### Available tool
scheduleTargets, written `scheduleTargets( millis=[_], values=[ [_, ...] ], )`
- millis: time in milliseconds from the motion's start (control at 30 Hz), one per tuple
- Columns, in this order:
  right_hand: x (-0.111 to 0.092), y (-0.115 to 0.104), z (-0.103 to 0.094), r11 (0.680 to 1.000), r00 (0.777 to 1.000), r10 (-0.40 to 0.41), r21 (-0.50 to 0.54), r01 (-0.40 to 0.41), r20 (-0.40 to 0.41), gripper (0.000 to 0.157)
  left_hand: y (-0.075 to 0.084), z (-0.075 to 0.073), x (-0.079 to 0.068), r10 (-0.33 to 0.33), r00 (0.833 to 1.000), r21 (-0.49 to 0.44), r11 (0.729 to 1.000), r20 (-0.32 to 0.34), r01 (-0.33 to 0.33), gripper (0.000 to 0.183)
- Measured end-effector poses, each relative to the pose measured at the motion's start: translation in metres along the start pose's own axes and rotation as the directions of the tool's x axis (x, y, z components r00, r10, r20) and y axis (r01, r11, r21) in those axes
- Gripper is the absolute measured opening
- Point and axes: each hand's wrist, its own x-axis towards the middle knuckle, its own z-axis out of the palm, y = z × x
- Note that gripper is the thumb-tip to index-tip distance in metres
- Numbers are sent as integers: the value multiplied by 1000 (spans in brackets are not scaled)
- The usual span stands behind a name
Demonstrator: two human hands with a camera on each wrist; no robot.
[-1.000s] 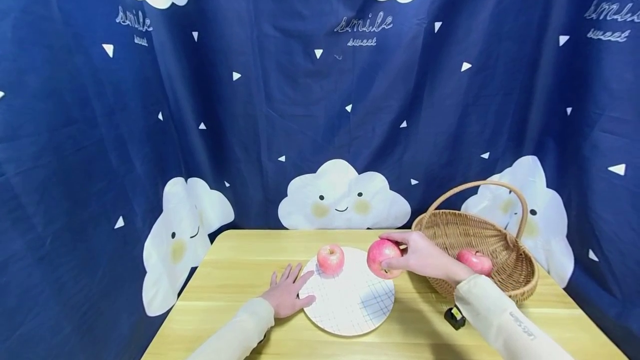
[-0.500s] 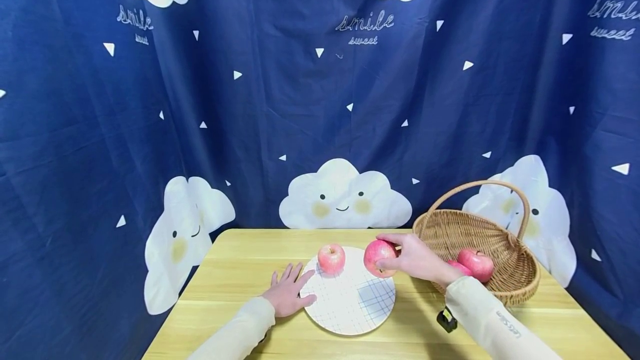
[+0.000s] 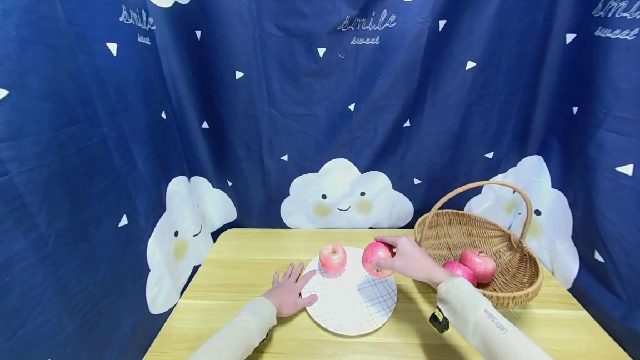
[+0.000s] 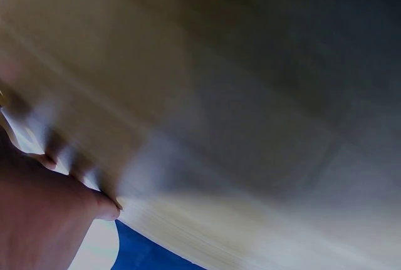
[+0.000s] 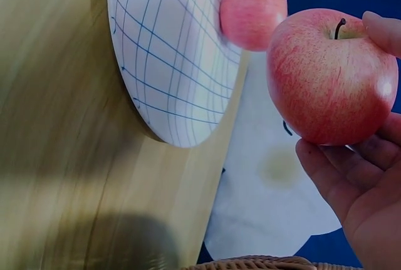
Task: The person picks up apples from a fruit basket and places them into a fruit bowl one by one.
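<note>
A red apple [image 5: 326, 82] with a dark stem is held in my right hand [image 3: 412, 260], thumb on one side and fingers on the other. In the head view it overlaps the right edge of a round white plate [image 3: 345, 310] with a blue grid pattern. A second, paler apple [image 3: 332, 259] sits toward the back left of that plate. My left hand [image 3: 289, 296] rests at the plate's left edge, fingers spread, thumb and index finger over the rim. In the left wrist view, part of the left hand [image 4: 50, 207] shows beside the blurred tabletop.
A wicker basket [image 3: 520, 279] with a tall arched handle stands tilted at the right of the wooden table [image 3: 245, 251]. Two red apples lie in it, one apple [image 3: 479, 265] behind the other apple [image 3: 459, 272]. A blue curtain [image 3: 260, 143] with clouds hangs behind.
My right hand has moved slightly left with its apple, farther over the plate. A second apple in the basket has come into view from behind the forearm. The left hand stays put.
</note>
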Motion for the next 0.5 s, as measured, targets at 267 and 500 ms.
scheduleTargets(
  millis=[267, 500],
  values=[
    [5, 10, 12, 999, 1000, 20, 39, -21, 15, 70, -1, 3, 1, 2, 1000, -2, 1000, -10, -2, 74],
    [11, 16, 24, 996, 998, 45, 76, -48, 38, 71, 1, 0, 0, 1, 1000, 9, 1000, -7, -1, 75]
  ],
)
